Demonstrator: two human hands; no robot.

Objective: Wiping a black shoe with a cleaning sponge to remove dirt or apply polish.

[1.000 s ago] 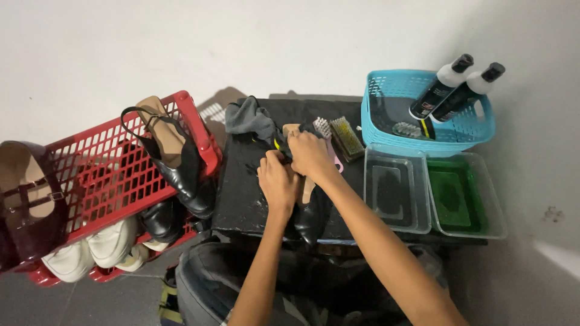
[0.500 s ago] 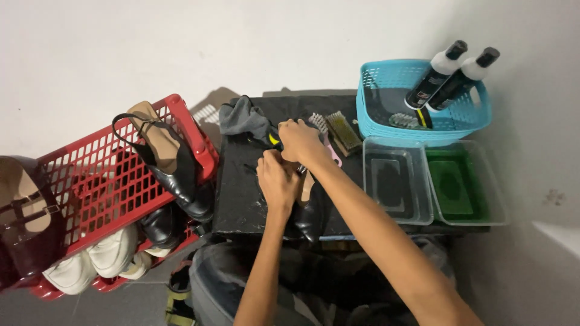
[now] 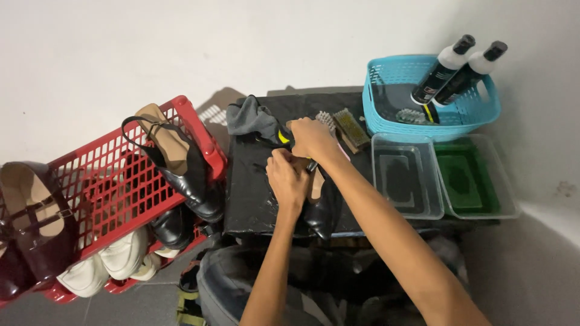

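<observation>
Both hands work over one glossy black pointed-toe leather shoe that lies on the low black-covered table, toe toward the person. The left hand is curled down over the shoe's opening; whether it grips the rim or only steadies it I cannot tell. The right hand is closed around a small black-and-yellow tool just behind the heel end; what kind of tool is not clear from here.

Judged progress: work on this shoe looks to be mid-way. The toe already shows shine, yet both hands are busy at the heel.

A crumpled grey cloth lies at the table's far left corner, and two bristle brushes lie untouched just beside the right hand. Two clear plastic trays, one dark inside and one green, sit to the right. Two black bottles with white shoulders stand tilted in a turquoise plastic basket.

Left to do, by appearance: the red plastic crate beside the table holds more pairs, black, brown and white
</observation>
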